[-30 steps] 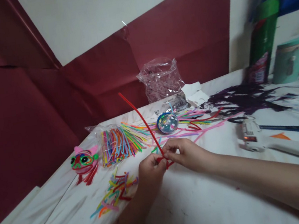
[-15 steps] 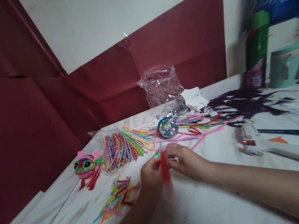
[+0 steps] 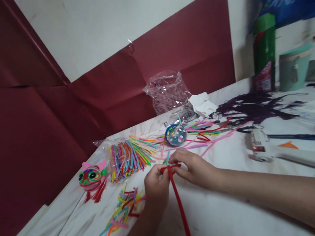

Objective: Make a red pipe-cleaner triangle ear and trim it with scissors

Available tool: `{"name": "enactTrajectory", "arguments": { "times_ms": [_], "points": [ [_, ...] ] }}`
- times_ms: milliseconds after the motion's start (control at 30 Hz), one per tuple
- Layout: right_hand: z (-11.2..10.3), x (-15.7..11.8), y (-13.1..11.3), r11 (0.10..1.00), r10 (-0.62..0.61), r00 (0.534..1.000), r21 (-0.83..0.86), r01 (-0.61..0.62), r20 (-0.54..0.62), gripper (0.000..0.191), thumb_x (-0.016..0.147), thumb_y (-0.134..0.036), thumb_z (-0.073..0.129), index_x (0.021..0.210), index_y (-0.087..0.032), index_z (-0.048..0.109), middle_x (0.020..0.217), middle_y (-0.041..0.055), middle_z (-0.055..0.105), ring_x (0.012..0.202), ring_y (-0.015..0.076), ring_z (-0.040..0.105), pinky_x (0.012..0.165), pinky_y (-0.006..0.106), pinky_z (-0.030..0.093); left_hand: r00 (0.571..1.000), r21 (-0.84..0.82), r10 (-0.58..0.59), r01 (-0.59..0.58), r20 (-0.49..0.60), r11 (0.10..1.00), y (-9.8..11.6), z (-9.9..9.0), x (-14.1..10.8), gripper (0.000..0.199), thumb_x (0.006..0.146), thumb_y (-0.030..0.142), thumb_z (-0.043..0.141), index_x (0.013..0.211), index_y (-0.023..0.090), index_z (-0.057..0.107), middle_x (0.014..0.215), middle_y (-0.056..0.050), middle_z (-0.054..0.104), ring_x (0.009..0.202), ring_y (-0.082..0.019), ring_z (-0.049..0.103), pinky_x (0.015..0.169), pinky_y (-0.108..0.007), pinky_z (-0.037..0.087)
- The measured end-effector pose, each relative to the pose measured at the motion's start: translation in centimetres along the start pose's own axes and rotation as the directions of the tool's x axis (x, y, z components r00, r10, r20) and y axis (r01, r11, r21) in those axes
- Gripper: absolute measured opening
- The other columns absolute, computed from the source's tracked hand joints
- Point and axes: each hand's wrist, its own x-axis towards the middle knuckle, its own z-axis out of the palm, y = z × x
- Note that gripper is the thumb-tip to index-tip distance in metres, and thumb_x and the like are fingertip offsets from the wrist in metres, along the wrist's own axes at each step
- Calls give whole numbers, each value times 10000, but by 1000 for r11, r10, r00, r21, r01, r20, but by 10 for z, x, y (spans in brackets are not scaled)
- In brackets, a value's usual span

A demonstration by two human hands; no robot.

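Between my two hands is a red pipe cleaner, its upper end bent across the fingertips and its long tail hanging toward me. My left hand pinches the bent part from the left. My right hand has its fingers closed on the same part from the right. Just beyond the hands sits a clear round ball with a blue rim and coloured bits. Left of my left hand lies a pile of short cut pipe cleaners.
A bag of colourful pipe cleaners and a pink-eared figure with green-ringed eyes lie left. Rightward are a white glue gun, a dark blue pen, dark purple strands and a mint container. Crumpled clear plastic stands behind.
The red pipe cleaner, blurred and shorter-looking before, now hangs as a long strip toward me. Its upper end now lies crosswise between my fingertips. The view has shifted slightly.
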Motion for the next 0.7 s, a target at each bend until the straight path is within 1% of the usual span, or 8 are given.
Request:
{"name": "enactTrajectory", "arguments": {
  "times_ms": [200, 333, 467, 533, 567, 633, 667, 700],
  "points": [
    [2, -3, -1, 999, -43, 999, -2, 43, -5, 114, 753, -65, 489, 724, -173, 512, 725, 47, 562, 720, 164, 506, 648, 283, 426, 999, 53, 25, -26, 30, 998, 5, 0, -4, 111, 681, 238, 579, 627, 142, 586, 573, 21, 568, 580, -115, 498, 573, -220, 393],
    [1, -3, -2, 990, -137, 991, -26, 137, -8, 145, 805, -103, 460, 684, -180, 482, 708, 51, 560, 692, 155, 498, 630, 270, 415, 999, -33, -37, 39, 37, 999, 12, 1, -5, 112, 662, 226, 581, 589, 143, 560, 515, 39, 530, 517, -94, 457, 521, -206, 367],
    [-2, -4, -3, 955, -279, 958, -83, 283, 60, 147, 829, -116, 428, 723, -171, 514, 750, 77, 586, 730, 166, 494, 668, 295, 415, 996, -142, -76, 82, 49, 986, 15, 0, -3, 98, 629, 196, 583, 553, 143, 552, 458, 45, 511, 460, -81, 430, 475, -196, 337],
    [-3, -4, -5, 951, -301, 951, -56, 305, 70, 140, 813, -102, 430, 748, -167, 536, 790, 87, 598, 763, 173, 499, 692, 309, 418, 994, -188, -96, 104, 55, 977, 16, 0, -3, 93, 621, 187, 592, 548, 140, 558, 454, 42, 514, 456, -80, 431, 469, -196, 332],
    [-3, -4, -6, 968, -252, 967, -11, 253, 50, 138, 804, -98, 433, 755, -166, 543, 796, 84, 600, 767, 171, 506, 694, 305, 423, 993, -205, -101, 111, 58, 972, 17, 0, -3, 88, 620, 188, 600, 556, 138, 566, 458, 39, 519, 460, -81, 437, 472, -197, 334],
    [-2, -3, -9, 990, -28, 1000, 140, 27, 2, 121, 798, -117, 444, 761, -164, 549, 764, 64, 600, 739, 156, 530, 675, 286, 439, 995, -218, -87, 96, 48, 971, 18, 0, -4, 89, 628, 205, 614, 582, 135, 584, 476, 33, 536, 472, -85, 452, 485, -199, 347],
    [-2, -2, -11, 966, 111, 994, 234, -110, 9, 108, 798, -139, 453, 757, -162, 551, 739, 53, 599, 716, 149, 544, 661, 277, 447, 997, -207, -73, 79, 39, 975, 18, 0, -5, 93, 633, 216, 618, 595, 136, 591, 486, 30, 545, 479, -87, 460, 494, -201, 354],
    [-1, -1, -13, 916, 237, 971, 321, -238, 44, 103, 796, -163, 462, 748, -158, 553, 717, 43, 598, 693, 144, 556, 649, 271, 454, 998, -184, -58, 63, 32, 981, 18, -1, -6, 102, 640, 229, 621, 607, 136, 597, 501, 27, 555, 490, -91, 470, 504, -204, 363]
  ]
}}
